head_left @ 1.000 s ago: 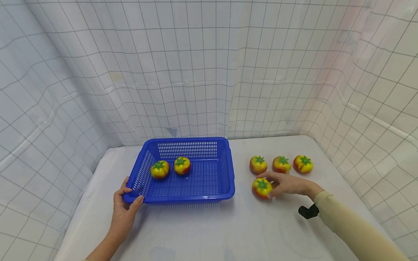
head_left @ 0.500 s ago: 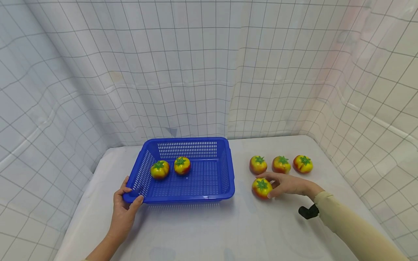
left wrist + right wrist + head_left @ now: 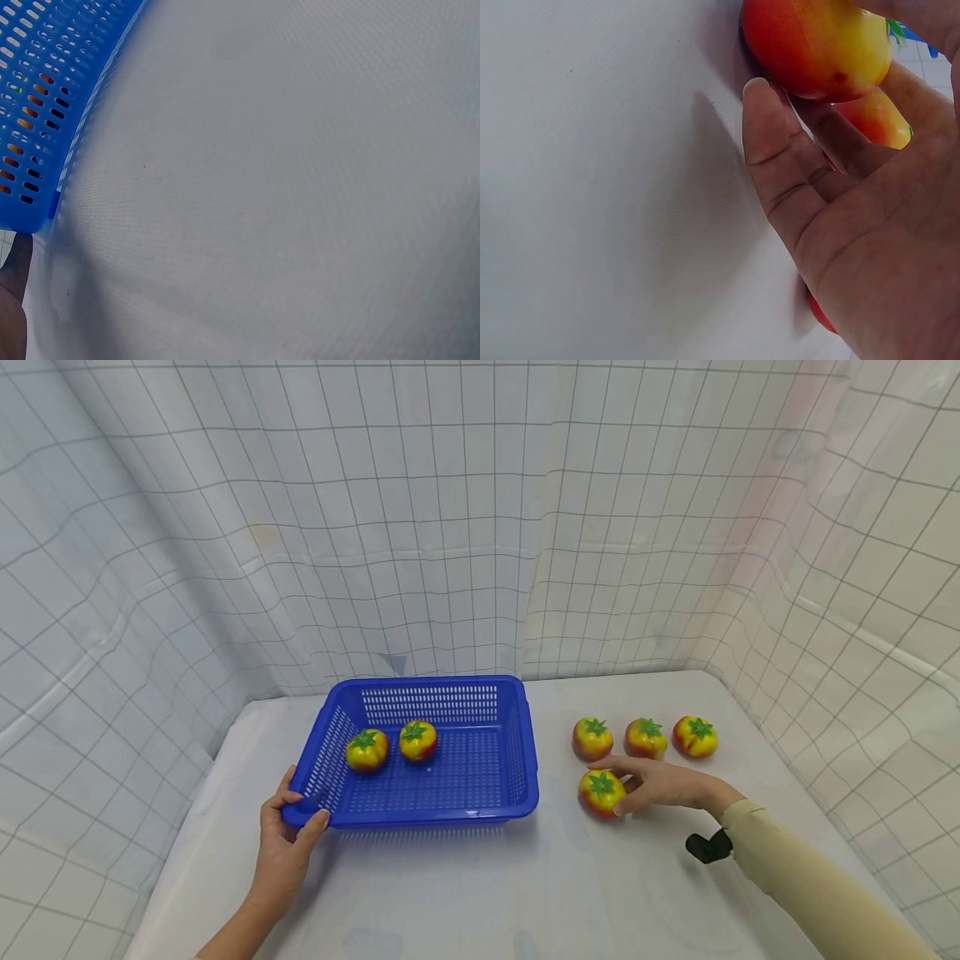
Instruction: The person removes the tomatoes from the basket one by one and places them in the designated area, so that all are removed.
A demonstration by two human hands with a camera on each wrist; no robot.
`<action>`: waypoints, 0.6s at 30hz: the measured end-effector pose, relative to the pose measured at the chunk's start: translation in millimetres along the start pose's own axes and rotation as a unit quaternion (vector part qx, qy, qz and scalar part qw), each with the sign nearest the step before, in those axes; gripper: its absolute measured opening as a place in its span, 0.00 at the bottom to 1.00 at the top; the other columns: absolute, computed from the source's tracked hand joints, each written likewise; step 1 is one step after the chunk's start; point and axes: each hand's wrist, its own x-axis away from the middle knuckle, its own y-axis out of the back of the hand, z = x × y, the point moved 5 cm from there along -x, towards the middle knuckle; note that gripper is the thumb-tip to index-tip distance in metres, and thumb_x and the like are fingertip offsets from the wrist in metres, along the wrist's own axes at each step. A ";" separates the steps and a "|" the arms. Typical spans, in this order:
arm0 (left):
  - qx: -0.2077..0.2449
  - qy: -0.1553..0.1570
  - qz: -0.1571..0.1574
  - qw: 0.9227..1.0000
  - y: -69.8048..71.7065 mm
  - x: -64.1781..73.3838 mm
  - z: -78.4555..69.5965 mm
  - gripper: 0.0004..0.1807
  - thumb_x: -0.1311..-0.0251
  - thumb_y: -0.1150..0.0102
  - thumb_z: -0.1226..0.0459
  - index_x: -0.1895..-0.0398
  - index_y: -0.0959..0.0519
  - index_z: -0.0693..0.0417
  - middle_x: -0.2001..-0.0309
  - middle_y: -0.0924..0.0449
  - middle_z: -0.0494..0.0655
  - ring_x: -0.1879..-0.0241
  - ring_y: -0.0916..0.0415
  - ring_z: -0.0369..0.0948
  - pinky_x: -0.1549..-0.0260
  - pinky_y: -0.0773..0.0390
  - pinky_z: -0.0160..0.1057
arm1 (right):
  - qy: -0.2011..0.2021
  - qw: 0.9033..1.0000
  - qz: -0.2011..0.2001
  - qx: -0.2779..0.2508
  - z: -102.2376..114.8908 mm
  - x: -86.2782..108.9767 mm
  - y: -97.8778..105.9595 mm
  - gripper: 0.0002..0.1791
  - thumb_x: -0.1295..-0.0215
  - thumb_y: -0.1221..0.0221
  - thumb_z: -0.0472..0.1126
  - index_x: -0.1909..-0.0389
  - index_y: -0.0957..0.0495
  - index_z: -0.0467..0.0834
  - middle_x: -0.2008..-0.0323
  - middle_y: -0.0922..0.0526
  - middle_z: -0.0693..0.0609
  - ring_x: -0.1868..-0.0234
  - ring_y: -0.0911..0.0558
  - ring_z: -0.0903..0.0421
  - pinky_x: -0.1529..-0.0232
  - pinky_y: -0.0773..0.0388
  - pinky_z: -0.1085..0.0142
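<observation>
A blue slotted plastic basket [image 3: 420, 817] stands at the left of the table with two red-and-yellow artificial tomatoes [image 3: 367, 751] inside. My left hand [image 3: 287, 843] grips its front left corner, thumb on the front rim and fingers at the left side. In the left wrist view only a little of that hand [image 3: 13, 307] shows below the basket. To the right of the basket, my right hand [image 3: 656, 783] holds another tomato [image 3: 600, 793] between thumb and fingers, its green leafy top facing up. The right wrist view shows this tomato [image 3: 817, 45] close to the white surface.
Behind my right hand, three more tomatoes [image 3: 592, 740] sit in a row. White grid-patterned curtains [image 3: 435, 527] enclose the back and sides of the white-covered table [image 3: 450, 893]. A black strap piece [image 3: 707, 847] hangs by my right sleeve.
</observation>
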 end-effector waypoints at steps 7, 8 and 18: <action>-0.002 0.002 -0.002 1.000 0.2 -0.1 0.0 0.23 0.24 0.47 0.69 0.39 0.49 0.46 0.17 0.69 0.37 0.22 0.63 0.60 0.47 0.31 0.19 | 0.003 1.000 -0.001 0.004 0.2 0.9 0.3 0.40 0.40 0.30 0.49 0.26 0.32 0.62 0.26 0.37 0.48 0.29 0.35 0.42 0.32 0.37 0.37; -0.002 0.002 -0.003 1.000 0.1 -0.2 0.0 0.23 0.24 0.47 0.69 0.39 0.49 0.46 0.17 0.69 0.37 0.22 0.63 0.60 0.46 0.31 0.19 | 0.003 1.000 -0.001 0.005 0.1 1.1 0.4 0.40 0.40 0.30 0.49 0.26 0.33 0.62 0.26 0.37 0.47 0.30 0.35 0.42 0.32 0.36 0.37; -0.008 0.003 -0.005 1.000 0.0 -0.5 -0.7 0.23 0.24 0.47 0.68 0.39 0.48 0.46 0.17 0.69 0.38 0.21 0.63 0.60 0.47 0.32 0.18 | 0.016 1.000 0.000 0.006 -2.0 2.9 1.5 0.43 0.40 0.29 0.48 0.24 0.35 0.54 0.33 0.30 0.45 0.36 0.28 0.45 0.37 0.27 0.45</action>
